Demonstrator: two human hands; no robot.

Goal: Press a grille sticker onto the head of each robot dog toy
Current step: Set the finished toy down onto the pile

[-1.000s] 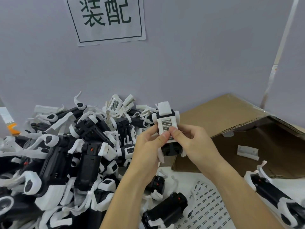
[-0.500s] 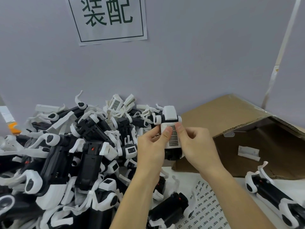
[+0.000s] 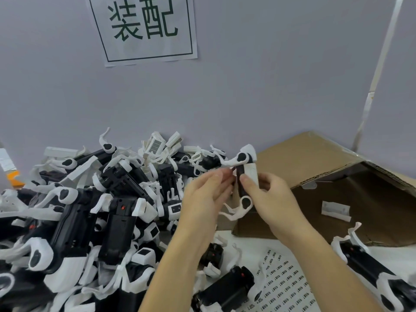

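I hold one black-and-white robot dog toy in the air at the middle, turned side-on so its white legs and black flank face me. My right hand grips its body, thumb on the black side. My left hand touches its left edge with the fingertips. The grille sticker on its head is turned out of sight. A sheet of grille stickers lies on the white table below my right forearm.
A big pile of robot dog toys fills the left half, one with a grille sticker showing at the back. An open cardboard box lies at right. More toys lie at bottom centre and bottom right.
The toy has been turned from head-on, grille facing me, to side-on. My left thumb has come off the sticker, and both hands have shifted slightly right.
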